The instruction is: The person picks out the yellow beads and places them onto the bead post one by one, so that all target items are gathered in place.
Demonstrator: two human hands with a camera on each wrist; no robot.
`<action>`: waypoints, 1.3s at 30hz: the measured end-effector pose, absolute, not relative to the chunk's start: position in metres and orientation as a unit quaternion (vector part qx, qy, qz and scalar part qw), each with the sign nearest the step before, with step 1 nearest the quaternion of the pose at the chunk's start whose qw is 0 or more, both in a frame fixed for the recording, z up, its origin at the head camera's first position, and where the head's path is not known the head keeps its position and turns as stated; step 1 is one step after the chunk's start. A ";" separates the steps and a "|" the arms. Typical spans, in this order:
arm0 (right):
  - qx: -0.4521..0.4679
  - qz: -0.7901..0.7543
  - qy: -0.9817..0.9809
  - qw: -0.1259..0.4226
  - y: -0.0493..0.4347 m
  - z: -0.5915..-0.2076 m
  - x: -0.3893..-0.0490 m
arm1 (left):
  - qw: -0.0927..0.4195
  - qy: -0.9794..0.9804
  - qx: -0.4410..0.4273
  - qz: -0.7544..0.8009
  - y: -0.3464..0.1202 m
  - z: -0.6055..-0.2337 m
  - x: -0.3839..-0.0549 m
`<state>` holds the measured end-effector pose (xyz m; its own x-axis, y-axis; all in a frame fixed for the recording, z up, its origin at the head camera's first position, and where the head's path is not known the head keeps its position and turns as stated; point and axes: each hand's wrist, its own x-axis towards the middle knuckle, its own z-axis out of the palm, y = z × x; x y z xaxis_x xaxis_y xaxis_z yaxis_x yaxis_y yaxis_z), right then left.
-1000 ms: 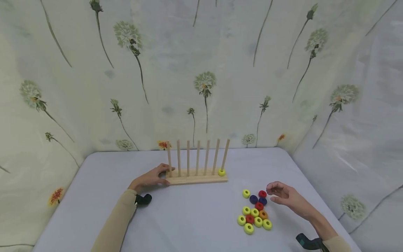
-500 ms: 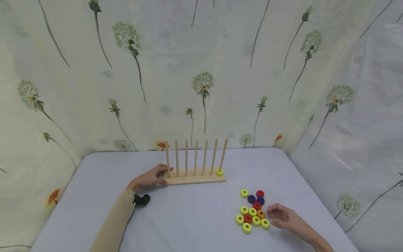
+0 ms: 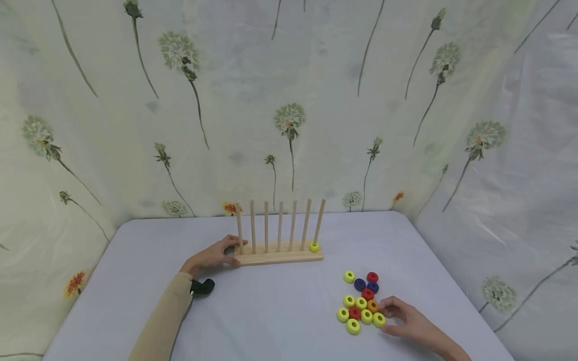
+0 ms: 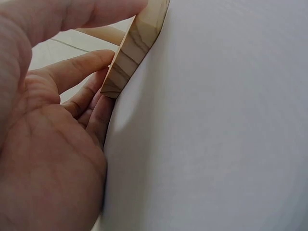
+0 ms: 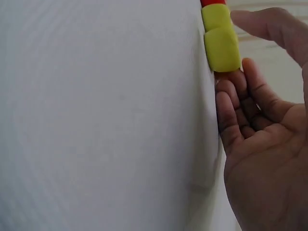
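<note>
The pale wooden rack [image 3: 279, 258], a flat oblong base with seven slim upright pegs, stood on the white counter [image 3: 266, 316], a round yellow bead [image 3: 313, 247] with a hole through it threaded at the foot of its rightmost peg [image 3: 318, 225]. Of the two bare hands, the left [image 3: 215, 254] gripped the rack's left end, thumb at the front edge and fingers bent around behind. The right [image 3: 408, 323] was off beyond the rack's right end, nearer the person, its fingers loosely bent and its thumb parted from them, on either side of a yellow holed bead [image 3: 379, 319]; it had no closed hold on anything, and whether the fingertips touched that bead could not be told. This bead lay at the edge of a loose cluster, in front and to the right of the rack, with six more yellow beads [image 3: 353, 327], three red beads [image 3: 354, 313], two dark blue beads [image 3: 359, 285] and one orange bead [image 3: 372, 306]. Left of the rack and nearer the person ran a beige sleeve [image 3: 164, 311], with a black wrist device [image 3: 204, 287] beside its cuff. Behind the rack hung a pale cloth [image 3: 235, 100] printed with dandelions.
</note>
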<state>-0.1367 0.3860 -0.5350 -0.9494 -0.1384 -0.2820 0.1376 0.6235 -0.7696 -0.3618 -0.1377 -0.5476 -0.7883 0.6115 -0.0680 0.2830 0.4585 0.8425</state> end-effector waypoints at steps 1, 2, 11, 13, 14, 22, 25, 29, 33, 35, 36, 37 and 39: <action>0.007 -0.425 0.892 0.156 0.384 -0.535 -0.137 | 0.185 0.834 0.266 0.447 -0.138 -0.548 -0.362; 0.011 -0.421 0.894 0.154 0.383 -0.535 -0.137 | 0.185 0.833 0.265 0.449 -0.138 -0.548 -0.362; 0.020 -0.420 0.895 0.148 0.381 -0.540 -0.138 | 0.193 0.831 0.255 0.455 -0.138 -0.546 -0.360; 0.020 -0.417 0.897 0.143 0.380 -0.539 -0.138 | 0.190 0.831 0.258 0.455 -0.138 -0.546 -0.361; 0.020 -0.414 0.899 0.139 0.380 -0.539 -0.138 | 0.187 0.831 0.260 0.454 -0.138 -0.545 -0.361; 0.003 -0.420 0.899 0.126 0.383 -0.541 -0.140 | 0.188 0.828 0.267 0.456 -0.138 -0.546 -0.361; -0.023 -0.437 0.891 0.123 0.386 -0.539 -0.141 | 0.190 0.829 0.260 0.457 -0.137 -0.546 -0.360; -0.038 -0.468 0.873 0.129 0.385 -0.532 -0.147 | 0.189 0.830 0.253 0.460 -0.138 -0.547 -0.360; -0.043 -0.498 0.857 0.127 0.382 -0.521 -0.155 | 0.186 0.831 0.257 0.457 -0.137 -0.547 -0.361; -0.057 -0.508 0.851 0.119 0.378 -0.514 -0.161 | 0.186 0.831 0.257 0.456 -0.137 -0.547 -0.361; -0.067 -0.512 0.849 0.113 0.376 -0.512 -0.164 | 0.186 0.831 0.257 0.456 -0.137 -0.547 -0.361; -0.070 -0.516 0.847 0.106 0.373 -0.509 -0.168 | 0.187 0.831 0.257 0.457 -0.137 -0.546 -0.361; -0.087 -0.517 0.846 0.092 0.367 -0.504 -0.176 | 0.186 0.832 0.258 0.455 -0.137 -0.546 -0.361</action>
<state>-0.1763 0.3672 -0.5036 -0.9680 -0.2422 -0.0660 -0.0517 0.4497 -0.8917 -0.3609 -0.1369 -0.5460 -0.7978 0.5982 -0.0754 0.2585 0.4524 0.8535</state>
